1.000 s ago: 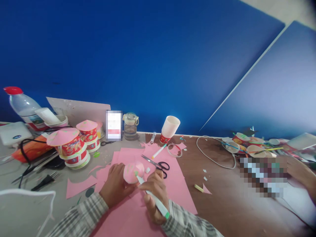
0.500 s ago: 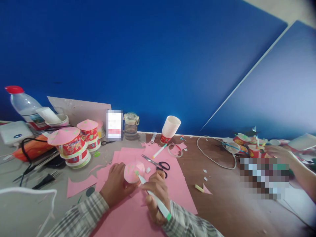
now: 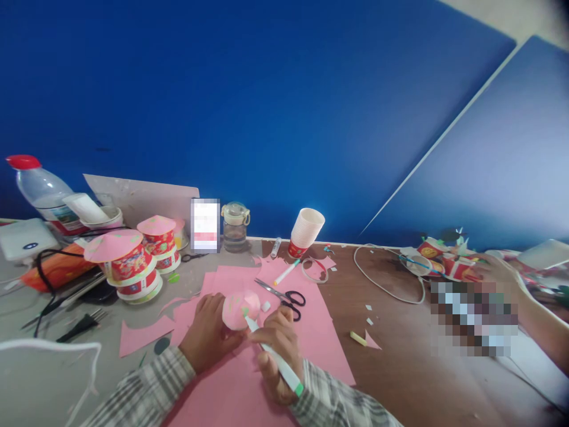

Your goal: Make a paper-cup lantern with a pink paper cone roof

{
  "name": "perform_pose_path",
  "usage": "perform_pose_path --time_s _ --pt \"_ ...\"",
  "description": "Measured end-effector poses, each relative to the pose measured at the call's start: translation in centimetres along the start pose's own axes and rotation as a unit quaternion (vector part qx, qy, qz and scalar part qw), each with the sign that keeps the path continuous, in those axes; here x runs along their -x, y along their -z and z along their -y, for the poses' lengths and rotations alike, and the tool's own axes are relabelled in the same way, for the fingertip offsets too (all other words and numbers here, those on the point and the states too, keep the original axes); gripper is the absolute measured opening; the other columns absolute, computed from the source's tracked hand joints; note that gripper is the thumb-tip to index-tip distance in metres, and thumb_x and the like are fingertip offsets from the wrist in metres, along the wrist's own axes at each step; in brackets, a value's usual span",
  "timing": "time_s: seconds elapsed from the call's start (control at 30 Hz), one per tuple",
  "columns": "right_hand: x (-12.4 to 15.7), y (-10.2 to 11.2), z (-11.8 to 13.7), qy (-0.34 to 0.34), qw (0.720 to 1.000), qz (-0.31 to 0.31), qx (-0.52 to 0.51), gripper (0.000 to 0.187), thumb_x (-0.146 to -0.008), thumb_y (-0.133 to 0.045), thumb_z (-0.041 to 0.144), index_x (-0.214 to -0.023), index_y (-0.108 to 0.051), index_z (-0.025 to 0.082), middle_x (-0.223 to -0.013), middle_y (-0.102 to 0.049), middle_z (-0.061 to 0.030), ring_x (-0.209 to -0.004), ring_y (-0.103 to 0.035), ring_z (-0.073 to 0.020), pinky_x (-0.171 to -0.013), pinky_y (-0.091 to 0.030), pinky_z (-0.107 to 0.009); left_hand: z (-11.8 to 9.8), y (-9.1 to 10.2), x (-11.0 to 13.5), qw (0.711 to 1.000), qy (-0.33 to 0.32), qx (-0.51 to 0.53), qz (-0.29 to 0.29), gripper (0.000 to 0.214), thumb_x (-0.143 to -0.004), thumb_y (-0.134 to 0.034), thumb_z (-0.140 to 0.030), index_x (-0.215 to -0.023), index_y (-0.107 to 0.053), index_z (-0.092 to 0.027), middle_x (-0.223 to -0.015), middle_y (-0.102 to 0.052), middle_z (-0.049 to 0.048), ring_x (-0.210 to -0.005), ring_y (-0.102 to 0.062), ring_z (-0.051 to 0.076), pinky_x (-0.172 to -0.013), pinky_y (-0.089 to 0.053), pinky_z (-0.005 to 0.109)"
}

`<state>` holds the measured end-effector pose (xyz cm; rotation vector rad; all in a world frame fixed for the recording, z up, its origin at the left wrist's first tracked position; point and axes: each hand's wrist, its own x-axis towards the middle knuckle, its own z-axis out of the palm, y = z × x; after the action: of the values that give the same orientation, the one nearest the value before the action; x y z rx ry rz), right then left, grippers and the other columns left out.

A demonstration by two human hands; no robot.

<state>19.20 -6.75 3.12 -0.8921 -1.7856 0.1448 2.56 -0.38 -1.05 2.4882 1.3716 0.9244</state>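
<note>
My left hand (image 3: pixel 207 332) is closed around a small pink paper cone (image 3: pixel 240 308) with green dots, held just above the pink paper sheet (image 3: pixel 306 350). My right hand (image 3: pixel 278 344) grips a white marker with a green end (image 3: pixel 275 359), its tip touching the cone's lower right side. Black-handled scissors (image 3: pixel 284 295) lie on the pink sheet just beyond my right hand.
Red paper cups topped with pink cones (image 3: pixel 127 264) stand at the left, with a water bottle (image 3: pixel 42 193), cables and a glass jar (image 3: pixel 235 226). A stack of paper cups (image 3: pixel 306 231) leans behind the scissors. Another person's hand (image 3: pixel 502 267) is among cups at the right.
My hands and the cone have stayed almost still. The other person's hand at the right has shifted a little among the cups there.
</note>
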Motion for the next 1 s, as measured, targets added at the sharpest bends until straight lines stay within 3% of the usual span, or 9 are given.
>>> perform_pose_path --time_s 0.83,1.0 --pt "0.09 0.21 -0.05 -0.026 1.0 -0.009 -0.002 0.041 -0.091 -0.026 0.046 -0.081 -0.06 0.025 -0.057 -0.057 0.0027 -0.056 -0.055 -0.0177 -0.067 -0.04 -0.037 -0.3 0.16 -0.16 1.0 0.011 -0.001 -0.008 0.026 -0.051 -0.063 -0.045 -0.063 -0.05 -0.027 -0.061 -0.048 -0.0057 -0.061 -0.047 0.018 -0.058 -0.04 0.035" --pt "0.21 0.27 -0.13 -0.042 0.998 -0.042 -0.004 0.035 -0.09 -0.031 0.046 -0.095 -0.058 0.025 -0.068 -0.059 -0.0003 -0.063 -0.056 -0.0205 -0.065 -0.044 -0.038 -0.68 0.34 -0.28 1.0 0.016 0.002 -0.012 0.025 -0.055 -0.06 -0.049 -0.064 -0.052 -0.026 -0.06 -0.05 -0.0053 -0.059 -0.048 0.018 -0.059 -0.04 0.036"
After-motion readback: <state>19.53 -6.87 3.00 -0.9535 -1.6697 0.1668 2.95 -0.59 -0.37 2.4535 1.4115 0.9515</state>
